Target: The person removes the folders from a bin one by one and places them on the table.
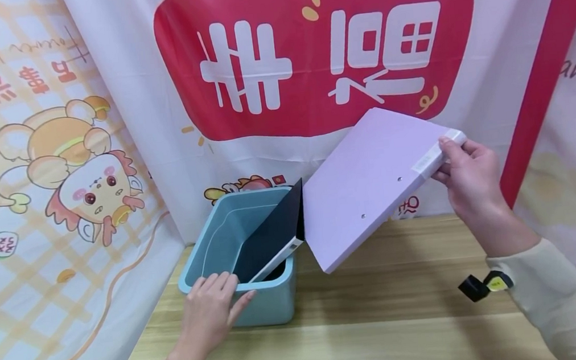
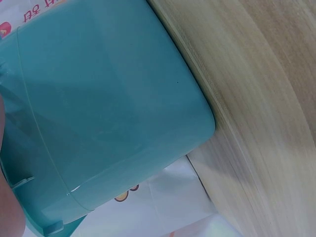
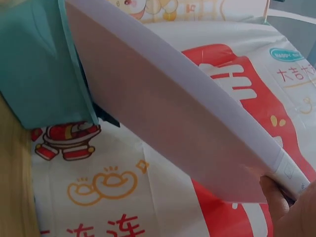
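My right hand [image 1: 475, 180] pinches one end of the spine of a light purple ring binder [image 1: 369, 167], thumb on the upper cover. The binder is held tilted above the table, its far edge beside a black binder [image 1: 272, 233]. That black binder leans inside a blue-green plastic bin [image 1: 185, 275], with its upper corner standing over the right rim. My left hand [image 1: 208, 301] grips the bin's near rim, fingers over the edge and thumb along the outside. In the right wrist view, the purple binder [image 3: 197, 113] slants from my fingers towards the bin [image 3: 44, 64].
The bin stands on a wood-grain table [image 1: 381, 303] at its left side. A white cloth with a red printed panel [image 1: 308, 58] hangs behind, and a checked cartoon cloth [image 1: 52, 183] hangs at the left. A small black device [image 1: 474, 288] is strapped at the right wrist.
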{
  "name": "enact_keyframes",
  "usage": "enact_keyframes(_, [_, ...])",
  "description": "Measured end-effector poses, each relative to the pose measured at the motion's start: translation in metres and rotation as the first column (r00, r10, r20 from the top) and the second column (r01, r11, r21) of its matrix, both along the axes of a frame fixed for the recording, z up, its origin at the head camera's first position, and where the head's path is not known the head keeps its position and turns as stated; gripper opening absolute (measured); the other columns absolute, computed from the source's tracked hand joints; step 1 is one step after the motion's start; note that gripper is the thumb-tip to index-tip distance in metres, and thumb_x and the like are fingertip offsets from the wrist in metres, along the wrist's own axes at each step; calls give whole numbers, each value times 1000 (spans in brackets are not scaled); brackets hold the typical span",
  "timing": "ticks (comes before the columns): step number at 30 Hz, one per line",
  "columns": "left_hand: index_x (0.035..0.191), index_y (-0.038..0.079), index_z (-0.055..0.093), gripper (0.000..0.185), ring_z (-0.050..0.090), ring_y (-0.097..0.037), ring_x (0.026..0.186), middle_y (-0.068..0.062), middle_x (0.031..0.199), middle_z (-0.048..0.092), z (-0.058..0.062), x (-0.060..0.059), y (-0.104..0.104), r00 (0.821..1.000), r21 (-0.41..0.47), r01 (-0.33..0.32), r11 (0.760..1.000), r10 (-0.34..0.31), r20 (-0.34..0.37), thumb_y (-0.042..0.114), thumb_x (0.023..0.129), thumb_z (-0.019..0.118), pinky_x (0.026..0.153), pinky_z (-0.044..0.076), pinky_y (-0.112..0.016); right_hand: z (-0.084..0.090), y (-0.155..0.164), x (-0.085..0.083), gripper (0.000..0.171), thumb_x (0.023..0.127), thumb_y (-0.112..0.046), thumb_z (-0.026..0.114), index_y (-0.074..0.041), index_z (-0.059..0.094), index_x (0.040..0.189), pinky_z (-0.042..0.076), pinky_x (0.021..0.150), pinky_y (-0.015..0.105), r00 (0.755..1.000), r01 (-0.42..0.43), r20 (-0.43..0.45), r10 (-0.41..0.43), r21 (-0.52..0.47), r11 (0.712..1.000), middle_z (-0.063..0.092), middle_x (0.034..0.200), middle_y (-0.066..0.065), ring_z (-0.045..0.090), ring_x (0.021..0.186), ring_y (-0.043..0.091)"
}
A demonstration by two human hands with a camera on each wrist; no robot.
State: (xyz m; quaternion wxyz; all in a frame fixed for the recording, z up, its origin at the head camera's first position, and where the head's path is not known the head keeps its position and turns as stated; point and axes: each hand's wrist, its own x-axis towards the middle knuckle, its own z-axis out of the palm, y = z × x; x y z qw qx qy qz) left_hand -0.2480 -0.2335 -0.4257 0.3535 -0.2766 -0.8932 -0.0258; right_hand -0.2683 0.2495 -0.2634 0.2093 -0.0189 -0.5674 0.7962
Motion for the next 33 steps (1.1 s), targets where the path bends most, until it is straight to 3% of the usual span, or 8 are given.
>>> enact_keyframes(10, [81,19,47,43,37,-11,63,10,71,36,-1,0,-2,1000,8,3,1000,-3,-1,56,98,59,62,31,-29,-4,10,-6,77,84,-41,78,-23,48,153,53,83,24,999,34,11,-34,-54,998,44,158,3,53,137,25])
enact_keyframes(22, [81,18,48,46,39,-11,63,10,72,37,-1,-3,-2,1000,3,14,1000,-14,-28,59,101,53,61,33,-30,-5,23,-14,78,85,-41,77,-20,46,154,53,82,24,999,38,39,-36,-67,997,40,161,2,50,140,27])
enact_keyframes(33, [83,20,48,42,38,-10,65,10,73,38,0,-1,-1,1000,1,5,1000,-5,-2,57,99,57,63,31,-28,-2,34,-18,79,89,-43,73,-21,39,157,50,84,26,992,41,120,-40,-8,999,33,165,0,45,144,27])
